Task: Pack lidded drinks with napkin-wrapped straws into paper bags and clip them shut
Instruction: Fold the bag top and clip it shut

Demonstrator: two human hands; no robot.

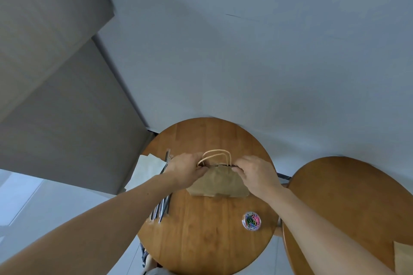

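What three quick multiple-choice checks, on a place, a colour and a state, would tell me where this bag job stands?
1. Where is the tub of paper clips relative to the bag?
A) inside it
B) on the table, nearer the person
C) on the floor

2. What colour is the bag?
A) brown
B) white
C) blue

3. What are the left hand and right hand doing?
A) hanging idle
B) holding a cup
C) pinching the bag's top edge

Answers: 1 B, the tub stands on bare wood in front of the bag. 2 A, it is plain brown paper. 3 C, both hands grip that edge.
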